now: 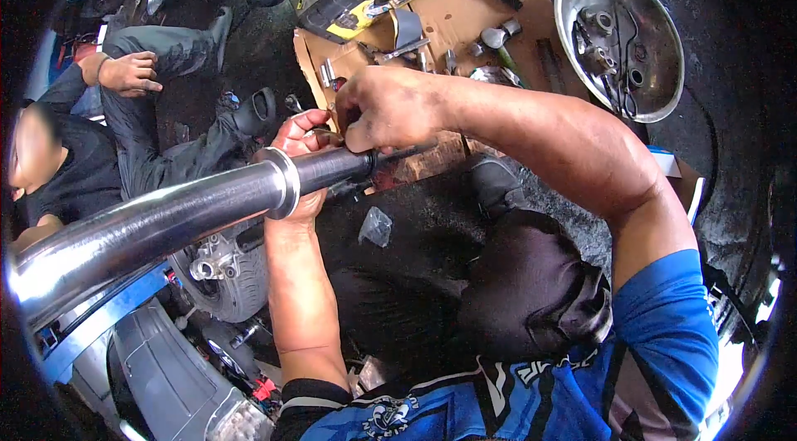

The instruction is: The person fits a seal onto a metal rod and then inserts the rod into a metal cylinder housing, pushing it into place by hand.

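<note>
Below and to the left of the right hand's fingers lies the metal tube (pixel 158 221), the largest thing about the hands; its long axis runs from the far left, low in view, rightward and slightly up, ending just under those fingers. Away past the fingers spreads a sheet of cardboard (pixel 535 5), with a black-and-yellow toolbox (pixel 365 5) at its far side and, well off to the right of the fingers, a steel basin (pixel 664 59) holding loose metal parts. Of the 2 hands, the right hand (pixel 390 105) is nearer the tube's narrow end: it comes across from the right, its fingers curled in and its thumb low beside the tube, and I cannot tell whether they clamp anything small. The left hand (pixel 295 140) sits farther back along the axis, under the tube, thumb and fingers showing past its far side; the tube hides how tightly they close. Just beside the left fingers, 1 bright collar (pixel 288 183) rings the tube where it steps down to its narrower section. Beyond that section's end, below and right of the right fingers, a dark slim rod (pixel 407 150) follows nearly the same line. Nearer the wearer, a clear plastic bag (pixel 375 227) lies below both sets of fingers, apart from them.
</note>
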A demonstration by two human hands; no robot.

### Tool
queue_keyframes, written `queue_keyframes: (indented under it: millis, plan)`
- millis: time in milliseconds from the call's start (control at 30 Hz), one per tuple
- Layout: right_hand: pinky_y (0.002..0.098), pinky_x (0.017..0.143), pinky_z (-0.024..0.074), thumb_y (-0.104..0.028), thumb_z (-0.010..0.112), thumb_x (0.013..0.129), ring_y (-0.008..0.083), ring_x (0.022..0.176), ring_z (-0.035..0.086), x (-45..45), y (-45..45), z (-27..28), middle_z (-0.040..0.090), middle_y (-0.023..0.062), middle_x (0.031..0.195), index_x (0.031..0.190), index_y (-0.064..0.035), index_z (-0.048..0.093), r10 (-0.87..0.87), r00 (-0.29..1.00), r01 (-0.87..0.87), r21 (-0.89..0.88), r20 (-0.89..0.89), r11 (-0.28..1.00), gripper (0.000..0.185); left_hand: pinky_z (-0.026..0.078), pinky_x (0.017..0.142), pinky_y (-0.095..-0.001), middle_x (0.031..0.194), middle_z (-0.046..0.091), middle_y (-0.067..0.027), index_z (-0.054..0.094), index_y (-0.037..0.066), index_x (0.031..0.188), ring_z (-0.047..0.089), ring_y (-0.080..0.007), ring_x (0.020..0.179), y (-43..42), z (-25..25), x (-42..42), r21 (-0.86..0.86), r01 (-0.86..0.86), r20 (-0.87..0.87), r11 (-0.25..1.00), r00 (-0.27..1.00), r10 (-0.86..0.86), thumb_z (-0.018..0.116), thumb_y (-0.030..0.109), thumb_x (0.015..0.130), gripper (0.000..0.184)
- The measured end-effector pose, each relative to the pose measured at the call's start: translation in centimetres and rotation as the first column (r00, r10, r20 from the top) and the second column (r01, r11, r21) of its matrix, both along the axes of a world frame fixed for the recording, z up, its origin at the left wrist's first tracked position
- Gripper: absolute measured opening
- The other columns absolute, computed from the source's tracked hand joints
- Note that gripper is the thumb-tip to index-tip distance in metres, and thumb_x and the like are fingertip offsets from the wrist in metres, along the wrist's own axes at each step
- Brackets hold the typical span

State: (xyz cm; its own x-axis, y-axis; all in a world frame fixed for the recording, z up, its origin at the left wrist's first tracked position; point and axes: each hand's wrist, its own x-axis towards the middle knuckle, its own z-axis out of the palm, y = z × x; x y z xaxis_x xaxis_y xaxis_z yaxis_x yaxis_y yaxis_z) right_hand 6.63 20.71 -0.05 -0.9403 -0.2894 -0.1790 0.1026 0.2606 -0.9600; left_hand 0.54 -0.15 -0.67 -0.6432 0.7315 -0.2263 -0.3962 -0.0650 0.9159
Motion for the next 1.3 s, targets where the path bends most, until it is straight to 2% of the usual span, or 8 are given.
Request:
queue_keyframes:
  millis: [133, 200, 567, 667, 767, 1033, 1100, 1300]
  plan:
    - [0.0317, 0.055, 0.0501, -0.015, 0.063, 0.073, 0.0147, 0.057, 0.063, -0.8, -0.1, -0.1, 0.063, 0.0068, 0.063, 0.083, 0.0007, 0.065, 0.069, 0.99, -0.057, -0.104, 0.122, 0.993, 0.018, 0.054, 0.078, -0.0298, 0.101, 0.064, -0.0154, 0.043, -0.003, 0.123, 0.065, -0.0197, 0.087, -0.4, -1.3, -0.7, -0.142, -0.018, -0.184, 0.99, 0.983, -0.009, 0.067, 0.053, 0.08, 0.074]
    - [0.0324, 0.055, 0.0501, -0.014, 0.062, 0.075, 0.0158, 0.055, 0.062, -0.7, 0.0, -0.4, 0.063, 0.0068, 0.063, 0.087, 0.0012, 0.066, 0.068, 0.992, -0.057, -0.101, 0.106, 0.993, 0.02, 0.053, 0.07, -0.0246, 0.09, 0.063, -0.0076, 0.05, -0.002, 0.118, 0.061, -0.012, 0.074, -0.3, -1.1, -0.4, -0.057, -0.106, -0.011, 0.993, 0.994, 0.105, 0.071, 0.004, 0.082, 0.043]
    - [0.0333, 0.084, 0.047, -0.014, 0.082, 0.067, 0.0168, 0.102, 0.057, 2.3, -1.2, -6.0, 0.063, 0.0081, 0.104, 0.114, -0.0031, 0.058, 0.065, 0.996, -0.075, -0.182, -0.064, 0.98, 0.053, 0.035, 0.105, -0.0407, 0.138, 0.045, -0.0172, 0.043, 0.002, 0.133, 0.044, -0.0274, 0.127, -1.8, 4.0, -0.7, -0.164, 0.212, -0.559, 0.963, 0.785, -0.268, 0.076, 0.01, 0.063, 0.077]
    - [0.032, 0.075, 0.0509, -0.014, 0.082, 0.07, 0.0154, 0.091, 0.062, 1.9, -3.3, -6.2, 0.066, 0.0085, 0.096, 0.105, -0.0023, 0.059, 0.069, 0.994, -0.09, -0.271, -0.088, 0.958, 0.043, 0.034, 0.107, -0.0507, 0.144, 0.036, -0.024, 0.035, 0.003, 0.141, 0.044, -0.0368, 0.128, -0.4, 10.4, -1.1, 0.05, -0.332, -0.415, 0.942, 0.851, 0.322, 0.075, 0.054, 0.069, 0.097]
    - [0.0264, 0.049, 0.05, -0.011, 0.079, 0.075, 0.0107, 0.056, 0.062, 1.7, -4.3, -5.7, 0.065, 0.0046, 0.07, 0.093, -0.0019, 0.06, -0.012, 0.995, -0.024, -0.351, -0.099, 0.936, 0.027, 0.021, 0.113, -0.0547, 0.144, 0.03, -0.0318, 0.024, -0.002, 0.145, 0.037, -0.043, 0.132, 0.0, 15.2, -3.9, 0.289, 0.419, -0.687, 0.861, 0.717, -0.118, 0.067, 0.071, 0.069, 0.114]
    - [0.0286, 0.051, 0.0522, -0.017, 0.081, 0.075, 0.0128, 0.056, 0.064, 1.8, -4.2, -5.2, 0.067, 0.0059, 0.072, 0.098, -0.0023, 0.062, -0.014, 0.998, -0.002, -0.289, -0.054, 0.957, 0.033, 0.029, 0.102, -0.0549, 0.086, 0.047, -0.0052, 0.051, 0.01, 0.1, 0.049, -0.0208, 0.084, 2.4, 19.3, -2.6, 0.158, 0.299, -0.698, 0.941, 0.708, -0.108, 0.049, 0.022, 0.091, 0.015]
    - [0.03, 0.054, 0.0531, -0.02, 0.082, 0.073, 0.0137, 0.058, 0.065, 1.2, -4.8, -6.2, 0.067, 0.0061, 0.072, 0.102, -0.0021, 0.062, -0.147, 0.883, 0.036, -0.248, -0.446, 0.968, 0.039, 0.03, 0.101, -0.0541, 0.086, 0.048, -0.0052, 0.052, 0.01, 0.099, 0.049, -0.0205, 0.084, 2.7, 19.4, -2.2, 0.142, 0.271, -0.711, 0.952, 0.697, -0.093, 0.049, 0.021, 0.091, 0.014]
    - [0.0307, 0.056, 0.0538, -0.023, 0.084, 0.072, 0.014, 0.059, 0.065, 1.8, -4.1, -4.6, 0.068, 0.0071, 0.074, 0.103, -0.0012, 0.063, -0.05, 0.992, 0.019, -0.259, -0.115, 0.966, 0.043, 0.033, 0.095, -0.0477, 0.083, 0.049, -0.0044, 0.055, 0.009, 0.097, 0.05, -0.0198, 0.079, 3.1, 19.4, -2.3, 0.156, 0.268, -0.706, 0.951, 0.703, -0.082, 0.051, 0.016, 0.089, 0.012]
